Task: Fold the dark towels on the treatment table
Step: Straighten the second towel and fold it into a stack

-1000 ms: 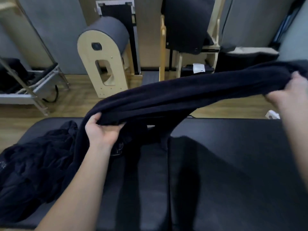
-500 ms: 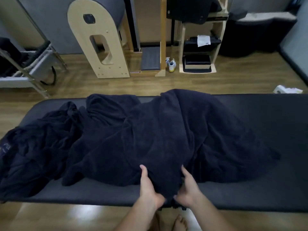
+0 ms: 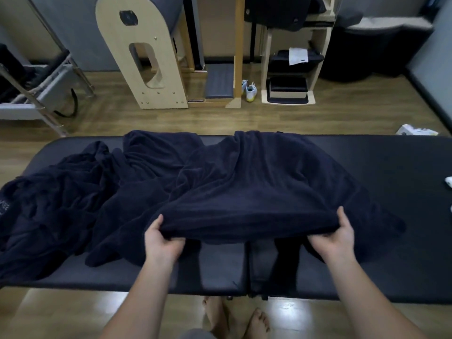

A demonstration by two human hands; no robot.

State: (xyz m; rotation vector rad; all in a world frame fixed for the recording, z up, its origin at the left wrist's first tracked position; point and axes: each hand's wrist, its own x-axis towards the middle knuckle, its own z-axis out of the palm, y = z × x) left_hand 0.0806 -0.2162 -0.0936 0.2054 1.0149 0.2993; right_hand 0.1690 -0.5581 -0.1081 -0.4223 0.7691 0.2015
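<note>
A dark navy towel (image 3: 249, 192) is spread across the middle of the black treatment table (image 3: 396, 167). Its near edge is lifted off the table. My left hand (image 3: 162, 243) grips that edge at the left, thumb on top. My right hand (image 3: 336, 237) grips the same edge at the right. The far edge of the towel reaches the table's back edge. A heap of more dark towels (image 3: 49, 204) lies crumpled on the left part of the table, partly under the spread towel.
A small white object (image 3: 449, 181) lies at the table's right edge. Beyond the table on the wooden floor stand a wooden arch barrel (image 3: 144, 55), a wooden shelf unit (image 3: 288, 69), shoes (image 3: 249, 90) and a metal frame (image 3: 36, 99). My bare feet (image 3: 234, 316) are below the table's near edge.
The towel, first stretched in the air between my hands, came down onto the table. My hands then moved apart from the middle of its near edge and lifted that edge.
</note>
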